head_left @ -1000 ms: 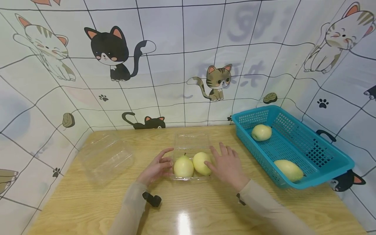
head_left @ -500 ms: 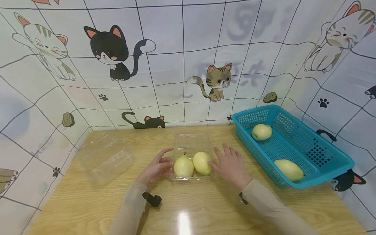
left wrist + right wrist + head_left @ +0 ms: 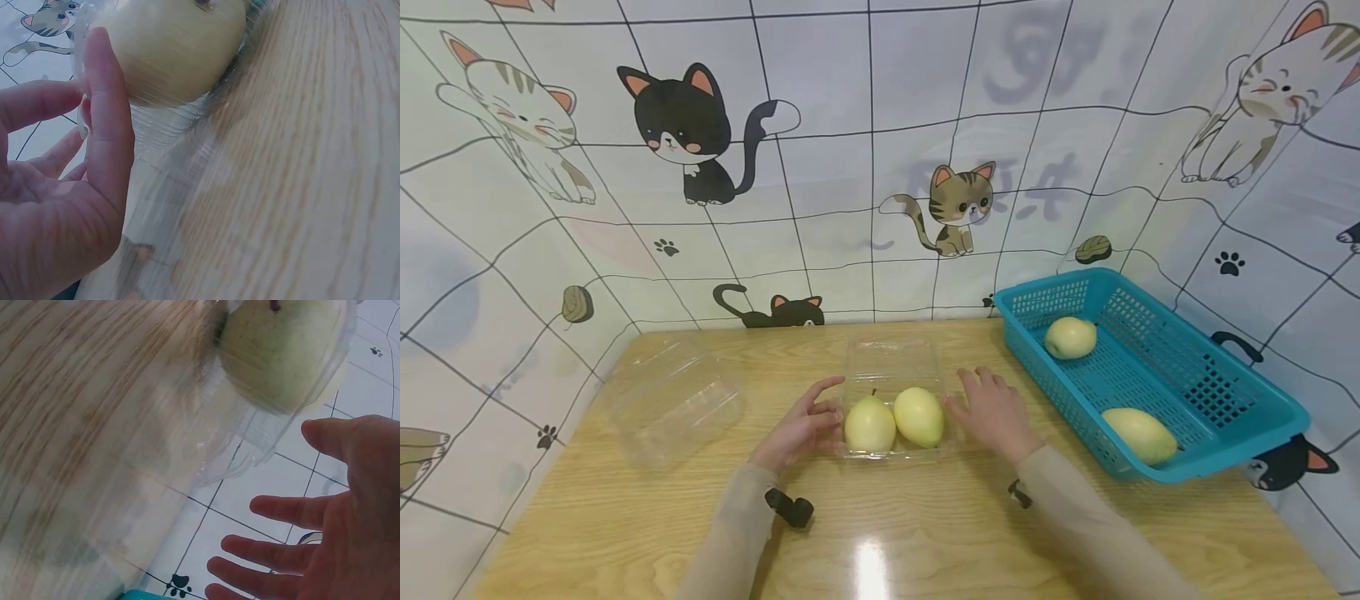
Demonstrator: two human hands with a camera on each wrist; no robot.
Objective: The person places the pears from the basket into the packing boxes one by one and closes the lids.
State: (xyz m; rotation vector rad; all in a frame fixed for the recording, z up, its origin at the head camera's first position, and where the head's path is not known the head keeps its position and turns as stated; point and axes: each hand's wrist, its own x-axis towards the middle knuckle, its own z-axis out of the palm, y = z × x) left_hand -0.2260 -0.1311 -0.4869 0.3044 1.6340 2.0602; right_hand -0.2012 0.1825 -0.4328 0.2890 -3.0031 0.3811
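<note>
A clear plastic clamshell box [image 3: 892,358] stands on the table with its lid raised at the back. Two yellow-green pears sit side by side in it: a left pear [image 3: 870,426] with its stem up and a right pear [image 3: 919,417] tipped over. My left hand [image 3: 797,429] holds the box's left side, the thumb and index finger meeting at the rim in the left wrist view. At the box's right side my right hand [image 3: 996,414] is held with fingers spread. The right wrist view shows a gap between that hand [image 3: 350,519] and the pear [image 3: 281,356].
A blue perforated basket [image 3: 1060,400] with a rear pear [image 3: 1071,338] and a front pear [image 3: 1140,436] stands at the right. Another clear plastic box [image 3: 673,404] lies at the left of the wooden table [image 3: 820,542]. A cat-print sheet [image 3: 835,167] covers the walls.
My right hand has drawn off the right pear and shifted right, its thumb leaving the fruit. That pear has tilted slightly to the right. The left hand stays at the box.
</note>
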